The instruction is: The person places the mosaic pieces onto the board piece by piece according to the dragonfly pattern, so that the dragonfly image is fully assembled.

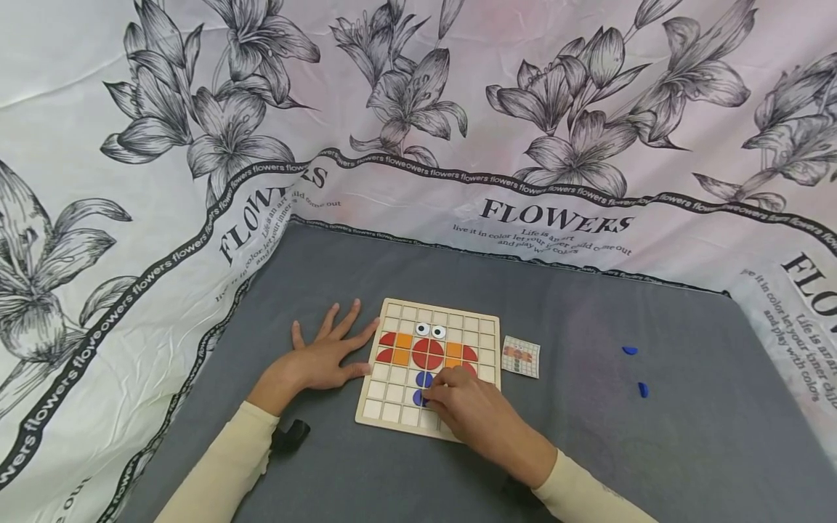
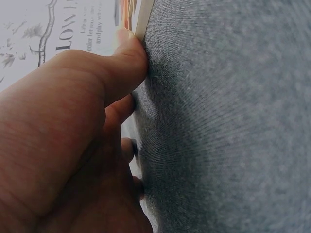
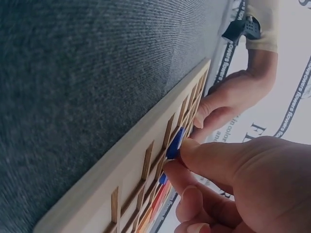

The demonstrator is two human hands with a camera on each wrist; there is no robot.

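Note:
A wooden grid board [image 1: 377, 412] lies on the grey cloth with flat coloured pieces in its squares. Red quarter pieces form a disc [image 1: 428, 354], flanked by orange squares [image 1: 402, 349] and more red pieces; two eye pieces [image 1: 431, 330] sit above. Below the disc are blue pieces [image 1: 423, 379]. My right hand [image 1: 480, 414] leans over the lower board, thumb and forefinger pinching a small blue piece [image 3: 175, 143] at the grid; its fingers hide some squares. My left hand [image 1: 327, 357] spreads its fingers on the cloth, thumb and forefinger touching the board's left edge.
A small picture card [image 1: 520, 357] with a similar pattern lies right of the board. Two loose blue pieces, one farther back [image 1: 629, 350] and one nearer [image 1: 644, 390], lie on the cloth at the right. A flower-printed curtain [image 1: 418, 196] borders the table's back and left.

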